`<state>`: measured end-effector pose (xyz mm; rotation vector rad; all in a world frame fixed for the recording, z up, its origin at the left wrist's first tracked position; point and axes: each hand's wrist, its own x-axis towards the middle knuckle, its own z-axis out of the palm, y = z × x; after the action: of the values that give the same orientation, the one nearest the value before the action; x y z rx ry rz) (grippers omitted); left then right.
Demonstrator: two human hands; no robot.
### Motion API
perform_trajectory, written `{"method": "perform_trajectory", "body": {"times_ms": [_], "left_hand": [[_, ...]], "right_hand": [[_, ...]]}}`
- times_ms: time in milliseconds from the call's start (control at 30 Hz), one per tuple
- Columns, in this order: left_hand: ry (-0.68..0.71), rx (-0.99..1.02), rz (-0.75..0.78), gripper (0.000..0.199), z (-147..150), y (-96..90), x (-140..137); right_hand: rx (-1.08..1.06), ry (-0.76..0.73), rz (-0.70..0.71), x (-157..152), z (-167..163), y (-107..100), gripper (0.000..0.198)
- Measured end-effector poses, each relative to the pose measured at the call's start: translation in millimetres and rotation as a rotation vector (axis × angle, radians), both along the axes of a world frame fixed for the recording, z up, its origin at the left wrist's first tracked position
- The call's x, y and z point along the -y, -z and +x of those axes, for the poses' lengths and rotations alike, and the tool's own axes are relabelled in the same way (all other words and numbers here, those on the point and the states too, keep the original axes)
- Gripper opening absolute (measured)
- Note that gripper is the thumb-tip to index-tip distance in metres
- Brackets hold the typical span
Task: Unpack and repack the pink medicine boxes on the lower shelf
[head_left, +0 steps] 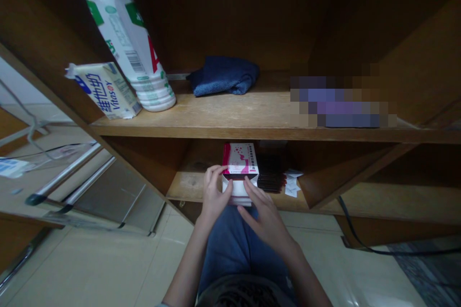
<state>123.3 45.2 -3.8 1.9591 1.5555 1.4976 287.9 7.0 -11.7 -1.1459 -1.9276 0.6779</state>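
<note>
A white and magenta cardboard box point(238, 159) lies on the lower shelf with its near end open and a white flap point(237, 189) folded out toward me. My left hand point(215, 193) grips the box's near left corner, fingers along the side and thumb by the flap. On the other side, my right hand point(263, 211) has its fingers apart, with fingertips touching the flap's right edge and the thumb spread away below. Just right of the box are dark brown strips or sachets point(271, 175), packed side by side. What the box contains is hidden.
Above, the upper shelf point(216, 122) holds a tilted white bottle point(126, 43), a Vitasoy carton point(106, 91), a folded blue cloth point(226, 76) and a blurred-out item point(342, 105). White paper pieces point(292, 182) lie beside the strips. A black cable point(363, 240) hangs at right.
</note>
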Motion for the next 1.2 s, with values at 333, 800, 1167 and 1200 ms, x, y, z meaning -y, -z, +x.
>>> {"method": "perform_trajectory", "body": {"times_ms": [333,800,1167,1200], "left_hand": [[0.132,0.375,-0.288,0.038,-41,5.0,-4],[0.112,-0.586,-0.307,0.053,25,-62.1,-77],[0.118,-0.758,-0.492,0.061,35,-48.4,-102],[0.117,-0.761,-0.499,0.062,35,-48.7,-102]], "right_hand": [[-0.383,0.144,-0.176,9,38,8,0.053],[-1.463,-0.101,-0.892,12,-30,-15,0.038],[-1.622,-0.072,-0.965,-17,-33,-7,0.032],[-1.622,-0.076,-0.959,-17,-34,-6,0.032]]}}
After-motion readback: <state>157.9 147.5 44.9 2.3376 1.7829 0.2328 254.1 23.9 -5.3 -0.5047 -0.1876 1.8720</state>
